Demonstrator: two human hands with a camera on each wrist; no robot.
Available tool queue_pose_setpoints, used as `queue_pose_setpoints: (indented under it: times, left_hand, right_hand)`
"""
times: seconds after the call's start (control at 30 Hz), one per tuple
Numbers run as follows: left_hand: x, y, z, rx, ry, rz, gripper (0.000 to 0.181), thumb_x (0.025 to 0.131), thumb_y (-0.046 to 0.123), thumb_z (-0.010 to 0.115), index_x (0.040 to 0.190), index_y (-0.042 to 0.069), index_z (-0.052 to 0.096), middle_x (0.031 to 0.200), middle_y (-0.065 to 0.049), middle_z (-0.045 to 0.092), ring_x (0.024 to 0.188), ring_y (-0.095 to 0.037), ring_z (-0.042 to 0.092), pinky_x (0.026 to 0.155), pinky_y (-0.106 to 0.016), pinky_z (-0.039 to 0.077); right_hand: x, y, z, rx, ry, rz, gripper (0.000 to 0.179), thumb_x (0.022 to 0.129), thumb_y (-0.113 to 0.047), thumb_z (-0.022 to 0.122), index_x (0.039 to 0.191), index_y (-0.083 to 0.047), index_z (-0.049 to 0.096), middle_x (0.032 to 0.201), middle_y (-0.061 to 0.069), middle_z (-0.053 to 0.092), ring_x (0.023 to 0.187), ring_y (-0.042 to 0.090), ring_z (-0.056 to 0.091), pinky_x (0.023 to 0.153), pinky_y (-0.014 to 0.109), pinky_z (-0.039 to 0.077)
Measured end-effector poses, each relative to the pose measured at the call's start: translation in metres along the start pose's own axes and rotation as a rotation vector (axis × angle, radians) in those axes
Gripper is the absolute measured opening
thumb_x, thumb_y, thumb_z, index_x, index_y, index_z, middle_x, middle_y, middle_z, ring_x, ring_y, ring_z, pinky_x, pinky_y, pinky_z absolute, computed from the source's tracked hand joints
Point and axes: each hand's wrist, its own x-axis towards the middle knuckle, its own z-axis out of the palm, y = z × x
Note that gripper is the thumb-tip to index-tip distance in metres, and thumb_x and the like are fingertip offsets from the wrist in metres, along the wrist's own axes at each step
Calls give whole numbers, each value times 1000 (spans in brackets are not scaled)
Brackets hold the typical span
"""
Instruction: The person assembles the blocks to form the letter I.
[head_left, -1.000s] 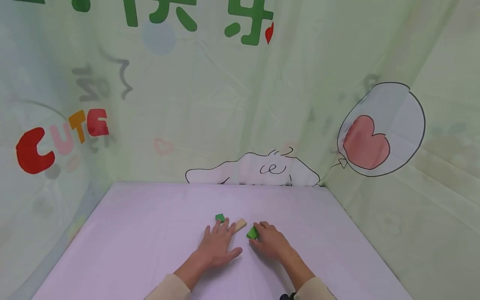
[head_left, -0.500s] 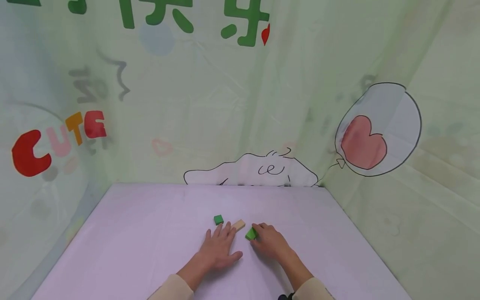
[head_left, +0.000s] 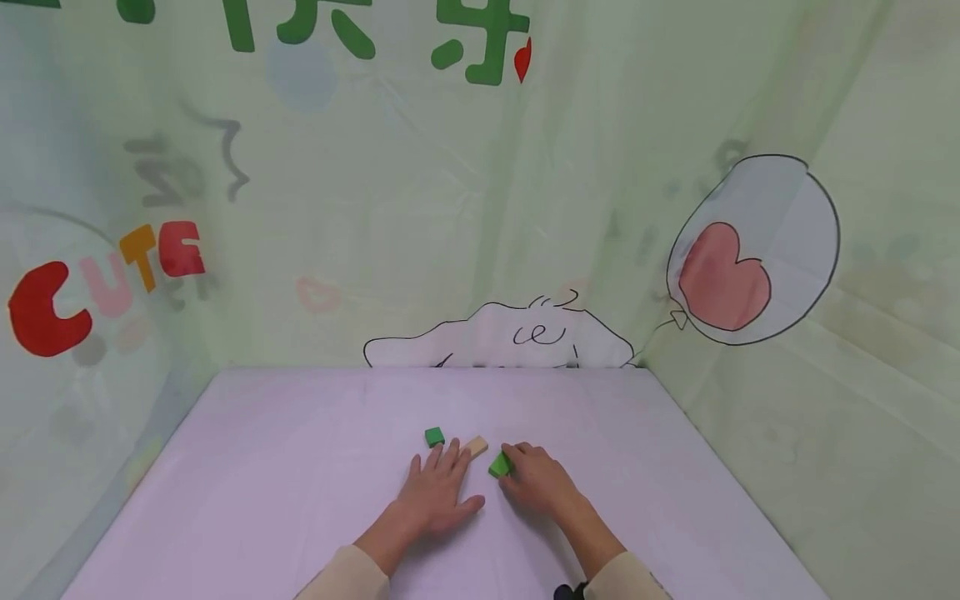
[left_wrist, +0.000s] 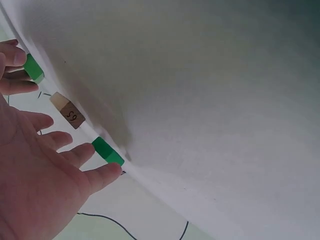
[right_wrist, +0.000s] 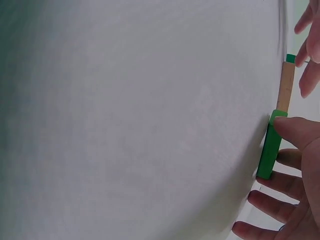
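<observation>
A lime block (head_left: 498, 467) sits near the middle of the lilac table (head_left: 300, 467), pinched between the thumb and fingers of your right hand (head_left: 538, 482). Just beside it lies a wood block (head_left: 477, 447), and past that, to your left, a green block (head_left: 434, 437). Your left hand (head_left: 437, 495) is spread, its fingertips at the wood and green blocks; whether they touch, you cannot tell. Pale, creased curtains (head_left: 420, 192) wall in the table on three sides. The rear one carries green characters (head_left: 239, 25) and an outlined figure (head_left: 480, 333); the left, "CUTE" lettering (head_left: 139, 245); the right, a balloon (head_left: 795, 250) with a red heart (head_left: 716, 283).
</observation>
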Motion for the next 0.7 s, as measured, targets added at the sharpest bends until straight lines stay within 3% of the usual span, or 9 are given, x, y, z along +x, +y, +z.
queue_pose_setpoints:
  times: [0.7]
  left_hand:
    - [7,3,-2,-10,-32,-14,76,101,57,53,159,9,39,168,-14,33,153,-40,34,118,-66,33]
  right_hand:
    - [-1,-4,-5,1,0,3,53,93,-26,73,141,-5,61,134,16,65,121,36,64,100,53,54]
